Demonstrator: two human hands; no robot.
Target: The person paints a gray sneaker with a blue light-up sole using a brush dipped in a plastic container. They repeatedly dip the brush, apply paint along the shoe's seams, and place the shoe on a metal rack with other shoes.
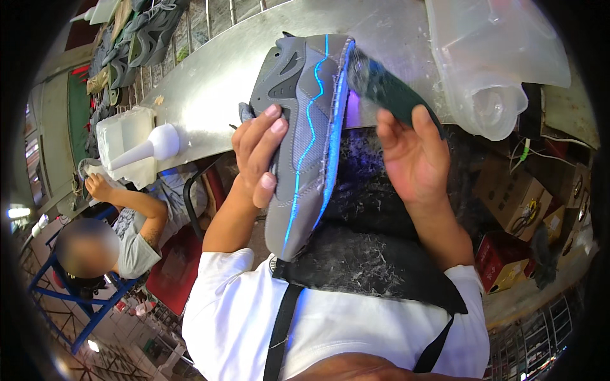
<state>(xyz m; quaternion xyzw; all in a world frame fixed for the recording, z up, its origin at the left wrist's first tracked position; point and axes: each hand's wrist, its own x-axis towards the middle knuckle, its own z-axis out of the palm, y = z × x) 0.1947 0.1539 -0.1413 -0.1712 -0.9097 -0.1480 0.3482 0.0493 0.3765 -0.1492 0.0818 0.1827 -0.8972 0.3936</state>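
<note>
A grey sneaker upper is held on end in front of my chest, toe toward me. My left hand is closed around its left side, fingers over the grey panels. A bright blue line of light runs down its side, and blue light lies along its bottom edge. In my right hand is a dark green brush, pinched between thumb and fingers near its lower end. The brush's blurred bristle end meets the upper's bottom edge near the heel. What the left palm covers is hidden.
Beyond my hands is a metal worktop. A white nozzle bottle rests at a translucent tub on the left. A large translucent container stands at right, above cardboard boxes. Another person sits left; shoes line a rack.
</note>
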